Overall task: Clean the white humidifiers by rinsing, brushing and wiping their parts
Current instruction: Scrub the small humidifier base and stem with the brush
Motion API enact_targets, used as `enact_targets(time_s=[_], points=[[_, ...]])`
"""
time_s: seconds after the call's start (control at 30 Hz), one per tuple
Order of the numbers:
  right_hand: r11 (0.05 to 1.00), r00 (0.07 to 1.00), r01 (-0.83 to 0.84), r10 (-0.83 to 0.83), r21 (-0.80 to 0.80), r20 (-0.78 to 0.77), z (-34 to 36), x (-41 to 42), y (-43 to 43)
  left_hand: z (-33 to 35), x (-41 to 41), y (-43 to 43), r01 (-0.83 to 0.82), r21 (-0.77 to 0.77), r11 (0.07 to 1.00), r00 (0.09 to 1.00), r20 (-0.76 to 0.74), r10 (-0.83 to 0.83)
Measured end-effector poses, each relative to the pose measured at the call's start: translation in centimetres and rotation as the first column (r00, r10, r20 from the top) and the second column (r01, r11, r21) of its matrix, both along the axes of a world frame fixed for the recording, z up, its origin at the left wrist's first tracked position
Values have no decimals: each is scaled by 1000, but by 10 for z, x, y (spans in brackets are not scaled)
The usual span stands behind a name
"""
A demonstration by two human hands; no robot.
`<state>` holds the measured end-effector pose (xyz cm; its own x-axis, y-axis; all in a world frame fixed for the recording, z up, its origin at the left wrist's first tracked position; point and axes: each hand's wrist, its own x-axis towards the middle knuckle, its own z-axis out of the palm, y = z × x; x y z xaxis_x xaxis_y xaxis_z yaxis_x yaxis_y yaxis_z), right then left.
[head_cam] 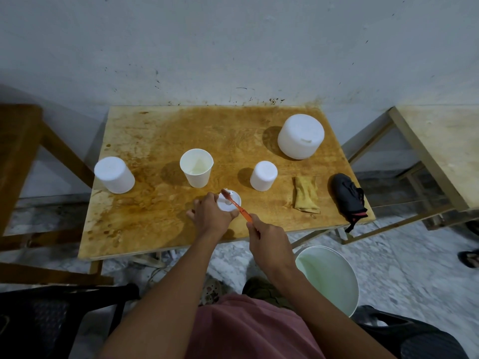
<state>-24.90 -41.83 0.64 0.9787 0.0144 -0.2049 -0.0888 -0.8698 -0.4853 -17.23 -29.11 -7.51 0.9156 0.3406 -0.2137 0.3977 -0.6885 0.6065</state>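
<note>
A stained wooden worktop (155,229) stands against a grey wall. At its centre the left hand (211,215) grips a small round white cap (229,203). The right hand (267,244) grasps an orange toothbrush (239,207), bristles on the cap. Brushing seems in progress. The folded yellow cloth (305,194) lies at three o'clock, so wiping probably remains.

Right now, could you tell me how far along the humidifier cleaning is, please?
Possibly done: three white parts stand upside down on the table. In hand: the left hand holds a small white lid while the right hand brushes it with an orange toothbrush. Left: the upright open tank, and wiping; the yellow cloth lies folded.
</note>
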Motion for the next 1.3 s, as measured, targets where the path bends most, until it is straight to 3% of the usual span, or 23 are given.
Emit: enact_targets(time_s=[0.47,0.6,0.77,1.1,1.3], points=[[996,998,14,-20,83,66,-1,5,-3,2,-2,1,-1,-33,999,1000,12,1],[952,996,88,-93,294,3,-2,4,-2,1,-1,2,10,-41,999,1000,11,-9],[794,946,324,-257,515,-198,-3,10,2,1,0,3,22,-44,999,1000,-5,-22],[753,908,409,-279,515,-313,-11,15,-12,2,1,5,57,-51,997,998,-29,-59],[725,928,372,-274,580,-252,-19,10,-10,4,1,7,86,-43,995,995,-43,-88]])
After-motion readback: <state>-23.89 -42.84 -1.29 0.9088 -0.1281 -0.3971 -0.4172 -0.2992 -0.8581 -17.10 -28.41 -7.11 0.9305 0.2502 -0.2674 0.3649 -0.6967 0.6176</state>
